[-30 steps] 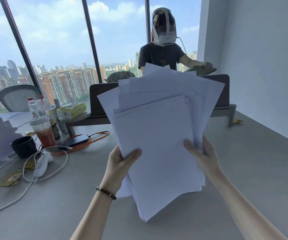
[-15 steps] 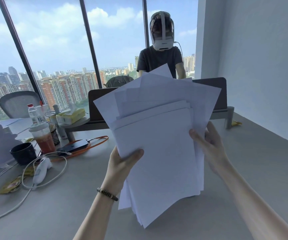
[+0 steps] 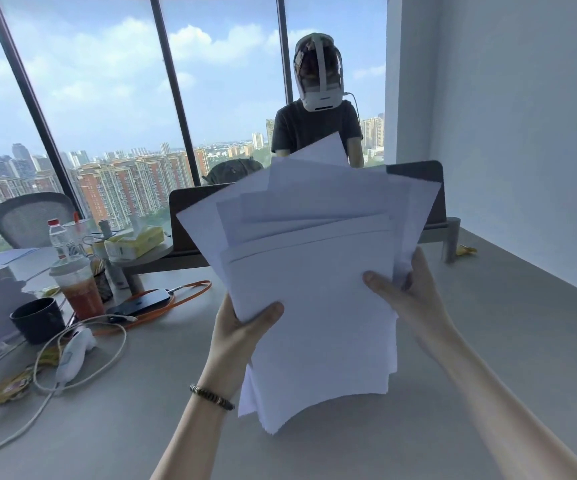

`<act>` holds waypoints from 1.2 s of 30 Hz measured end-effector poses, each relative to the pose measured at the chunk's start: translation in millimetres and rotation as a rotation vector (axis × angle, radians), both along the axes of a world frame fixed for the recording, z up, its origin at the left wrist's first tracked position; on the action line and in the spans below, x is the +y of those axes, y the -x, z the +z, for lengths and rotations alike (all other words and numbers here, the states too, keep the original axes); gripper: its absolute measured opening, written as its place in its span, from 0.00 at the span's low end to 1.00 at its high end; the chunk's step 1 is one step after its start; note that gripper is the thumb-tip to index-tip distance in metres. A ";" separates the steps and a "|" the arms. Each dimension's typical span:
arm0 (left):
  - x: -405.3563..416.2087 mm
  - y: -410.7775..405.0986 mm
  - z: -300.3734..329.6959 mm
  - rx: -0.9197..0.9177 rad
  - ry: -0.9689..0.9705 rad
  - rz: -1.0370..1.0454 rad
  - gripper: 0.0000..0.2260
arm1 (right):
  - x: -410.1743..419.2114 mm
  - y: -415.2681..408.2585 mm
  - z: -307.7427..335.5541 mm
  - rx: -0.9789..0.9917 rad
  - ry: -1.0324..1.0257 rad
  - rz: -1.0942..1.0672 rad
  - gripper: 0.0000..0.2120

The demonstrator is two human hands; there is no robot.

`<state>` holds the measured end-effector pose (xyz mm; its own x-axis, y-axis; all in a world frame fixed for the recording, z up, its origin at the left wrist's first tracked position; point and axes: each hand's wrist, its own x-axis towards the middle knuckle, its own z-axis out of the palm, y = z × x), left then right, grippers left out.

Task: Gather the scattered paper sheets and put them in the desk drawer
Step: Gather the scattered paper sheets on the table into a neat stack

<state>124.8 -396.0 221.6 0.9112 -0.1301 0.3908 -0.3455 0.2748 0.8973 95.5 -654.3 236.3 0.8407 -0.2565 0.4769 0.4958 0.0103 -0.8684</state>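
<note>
White paper sheets [image 3: 314,299] fill the middle of my view, a thick, uneven stack that I hold up above the grey desk [image 3: 487,341], its upper edges fanned out at odd angles and its lower corner hanging free, not touching the desk. My left hand [image 3: 235,337] grips the stack's left edge, thumb laid over the front sheet and fingers hidden behind; my right hand [image 3: 408,299] pinches the right edge the same way, thumb in front, fingers curled round the back. As far as I can judge, the gathering is done or nearly so, since I see no loose sheets on the bare desk around the stack, though the stack hides a part of it. The edges are not yet squared, and the drawer is nowhere in view, so the putting away is all still ahead. Off to my left lie a dark phone [image 3: 138,303], an iced drink cup [image 3: 77,289], a black mug [image 3: 37,318] and a white cable [image 3: 82,372]. Beyond the divider [image 3: 190,220] stands a person wearing a headset [image 3: 318,81].
</note>
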 end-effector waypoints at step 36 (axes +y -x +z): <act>-2.3 -6.0 34.8 0.011 -0.027 -0.027 0.14 | 3.5 -2.3 9.3 0.124 0.050 -0.121 0.20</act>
<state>130.8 -398.3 256.4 0.9116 -0.1651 0.3765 -0.3282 0.2595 0.9083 97.7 -650.8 245.7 0.8583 -0.3384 0.3857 0.3795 -0.0874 -0.9211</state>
